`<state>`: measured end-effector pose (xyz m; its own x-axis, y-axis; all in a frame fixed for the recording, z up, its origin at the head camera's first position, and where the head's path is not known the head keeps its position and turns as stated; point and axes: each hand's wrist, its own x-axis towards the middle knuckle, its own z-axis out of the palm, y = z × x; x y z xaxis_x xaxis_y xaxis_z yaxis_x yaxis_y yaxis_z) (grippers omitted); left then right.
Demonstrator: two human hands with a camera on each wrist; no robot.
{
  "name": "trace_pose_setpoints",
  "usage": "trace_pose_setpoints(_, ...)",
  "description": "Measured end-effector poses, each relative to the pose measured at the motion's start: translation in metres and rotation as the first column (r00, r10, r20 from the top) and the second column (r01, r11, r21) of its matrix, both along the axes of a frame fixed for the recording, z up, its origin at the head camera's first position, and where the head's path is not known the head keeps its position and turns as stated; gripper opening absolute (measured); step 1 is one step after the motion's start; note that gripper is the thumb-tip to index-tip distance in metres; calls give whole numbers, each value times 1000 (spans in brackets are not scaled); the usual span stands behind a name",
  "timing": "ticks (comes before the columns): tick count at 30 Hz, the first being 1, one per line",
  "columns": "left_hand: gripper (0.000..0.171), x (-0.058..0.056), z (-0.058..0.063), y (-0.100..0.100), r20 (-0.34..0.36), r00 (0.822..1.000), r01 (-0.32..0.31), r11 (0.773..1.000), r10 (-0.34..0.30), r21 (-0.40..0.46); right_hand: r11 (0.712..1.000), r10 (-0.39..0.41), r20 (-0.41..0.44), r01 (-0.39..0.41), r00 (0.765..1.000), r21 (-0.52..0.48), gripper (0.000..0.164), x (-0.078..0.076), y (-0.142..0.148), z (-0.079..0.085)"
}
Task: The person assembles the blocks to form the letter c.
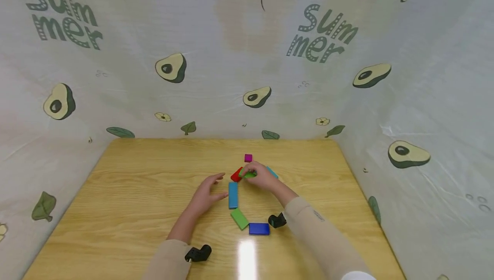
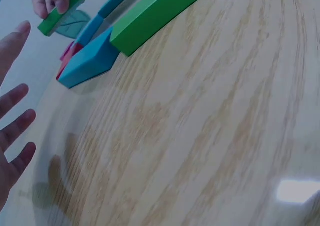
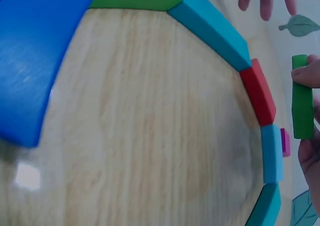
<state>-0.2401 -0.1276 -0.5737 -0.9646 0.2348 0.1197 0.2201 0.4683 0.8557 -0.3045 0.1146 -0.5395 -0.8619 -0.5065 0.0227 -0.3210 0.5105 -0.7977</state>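
My right hand (image 1: 263,176) pinches a green block (image 3: 302,103) between thumb and fingers, held above the far part of a curved row of blocks. My left hand (image 1: 203,195) has its fingers spread, left of the row and holding nothing; its thumb tip is close beside a light blue block (image 1: 233,196). Beyond that block lies a red block (image 3: 258,92), followed by another light blue block (image 3: 272,153) and a teal block (image 3: 267,206). Nearer to me, a second green block (image 1: 239,218) and a dark blue block (image 1: 259,229) continue the curve.
A small magenta block (image 1: 248,158) stands just outside the curve at the far side. The wooden table (image 1: 146,194) is bounded at the back and sides by a patterned cloth (image 1: 216,117). Black wrist cameras (image 1: 198,253) sit on both forearms.
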Motion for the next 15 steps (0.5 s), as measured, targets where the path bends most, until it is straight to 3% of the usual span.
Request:
trace_pose_setpoints(5,69,-2,-3,10,-15,999,28,999,-28,-33,999,18,-19,-17,1000,35,17,9,14,-6)
trace_pose_setpoints(9,72,-4,-6,16,-32,999,38,993,-41,-110,998,34,-30,-32,999,48,17,15,23,-9)
trace_pose_setpoints(15,81,-7,-16,21,-70,996,41,960,-62,-276,997,63,-32,-61,998,52,16,25,35,-8)
